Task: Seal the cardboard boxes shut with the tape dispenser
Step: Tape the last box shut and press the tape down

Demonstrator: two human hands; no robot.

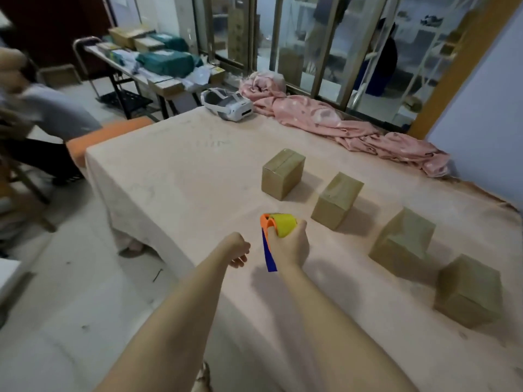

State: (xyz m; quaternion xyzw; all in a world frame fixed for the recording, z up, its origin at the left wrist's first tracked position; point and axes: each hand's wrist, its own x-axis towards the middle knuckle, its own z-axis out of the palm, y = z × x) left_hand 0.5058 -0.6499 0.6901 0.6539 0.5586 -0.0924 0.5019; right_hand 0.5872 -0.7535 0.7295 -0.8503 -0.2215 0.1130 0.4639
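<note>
My right hand (291,244) is wrapped around the orange-and-blue plastic tape dispenser (276,233) with its yellow tape roll, holding it over the cloth-covered table (175,176). My left hand (237,248) hangs just beside it with fingers curled, gripping nothing. Four brown cardboard boxes stand in a diagonal row to the right: the farthest (283,172), the second (336,200), the third (402,240), the nearest (468,290). A white headset (229,107) and crumpled pink fabric (339,123) lie at the far edge.
</note>
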